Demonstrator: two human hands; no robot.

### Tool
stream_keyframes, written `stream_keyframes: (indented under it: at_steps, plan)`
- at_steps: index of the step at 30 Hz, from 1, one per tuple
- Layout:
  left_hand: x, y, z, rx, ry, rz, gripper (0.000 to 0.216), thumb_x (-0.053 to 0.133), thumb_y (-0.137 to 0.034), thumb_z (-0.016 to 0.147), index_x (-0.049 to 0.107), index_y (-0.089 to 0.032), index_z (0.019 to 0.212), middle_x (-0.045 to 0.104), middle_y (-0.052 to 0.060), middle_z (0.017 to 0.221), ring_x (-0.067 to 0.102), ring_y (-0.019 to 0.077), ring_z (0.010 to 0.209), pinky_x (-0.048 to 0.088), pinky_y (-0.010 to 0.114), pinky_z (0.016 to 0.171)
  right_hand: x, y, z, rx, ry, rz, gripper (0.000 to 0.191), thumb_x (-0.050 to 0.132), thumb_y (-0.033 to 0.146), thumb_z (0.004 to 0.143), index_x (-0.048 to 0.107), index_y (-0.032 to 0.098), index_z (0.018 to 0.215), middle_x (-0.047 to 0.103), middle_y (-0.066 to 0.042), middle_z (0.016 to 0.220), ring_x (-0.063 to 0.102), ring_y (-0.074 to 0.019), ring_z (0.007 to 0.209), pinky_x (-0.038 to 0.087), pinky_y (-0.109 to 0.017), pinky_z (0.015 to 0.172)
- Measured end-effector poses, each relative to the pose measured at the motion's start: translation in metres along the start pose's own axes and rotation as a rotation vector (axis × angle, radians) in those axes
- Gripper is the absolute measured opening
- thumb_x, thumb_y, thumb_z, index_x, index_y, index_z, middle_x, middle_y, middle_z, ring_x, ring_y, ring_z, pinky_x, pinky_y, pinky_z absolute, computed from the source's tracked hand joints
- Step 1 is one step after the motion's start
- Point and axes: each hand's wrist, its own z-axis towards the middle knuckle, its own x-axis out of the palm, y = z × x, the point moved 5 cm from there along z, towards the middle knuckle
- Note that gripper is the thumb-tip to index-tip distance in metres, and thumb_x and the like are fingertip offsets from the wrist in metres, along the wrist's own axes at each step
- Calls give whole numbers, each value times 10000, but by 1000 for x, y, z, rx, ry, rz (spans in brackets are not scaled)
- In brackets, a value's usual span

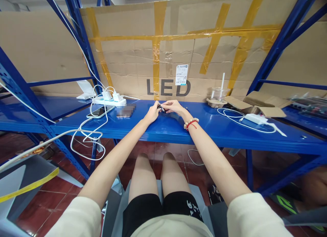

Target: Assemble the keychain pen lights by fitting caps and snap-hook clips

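Note:
Over the blue shelf top (163, 128), both hands meet around a small dark object with shiny parts (162, 109), too small and covered to name. My left hand (153, 113) is closed, pinching the object's left side. From the other side my right hand (174, 106) closes on it with bent fingers; a beaded bracelet (191, 123) and a red string circle that wrist. Just past the right wrist, a small dark bit (187, 109) shows on the shelf, its kind unclear.
At left lie a white power strip (109, 101) with plugs, a phone (100, 112), a brown rectangular item (125, 110) and looped white cables. To the right stand a clear cup with straw (220, 93), an open carton (265, 102) and a white adapter (255, 118). Cardboard (127, 66) backs the shelf.

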Motion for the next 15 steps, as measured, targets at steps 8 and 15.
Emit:
stream_keyframes:
  at_steps: [8, 15]
  plan:
    - [-9, -6, -5, -186, -45, 215, 186, 393, -220, 856, 520, -237, 991, 659, 51, 853, 600, 247, 896, 427, 366, 802, 0, 0, 6, -96, -8, -87, 385, 749, 462, 611, 716, 138, 818, 702, -65, 774, 609, -107, 641, 505, -181, 534]
    - [-10, -9, -5, -193, -61, 272, 195, 396, -256, 867, 548, -254, 990, 658, 50, 920, 589, 252, 931, 426, 349, 797, -7, -3, 14, -164, -75, -136, 443, 760, 472, 578, 708, 127, 851, 702, -71, 737, 606, -119, 579, 483, -196, 468]
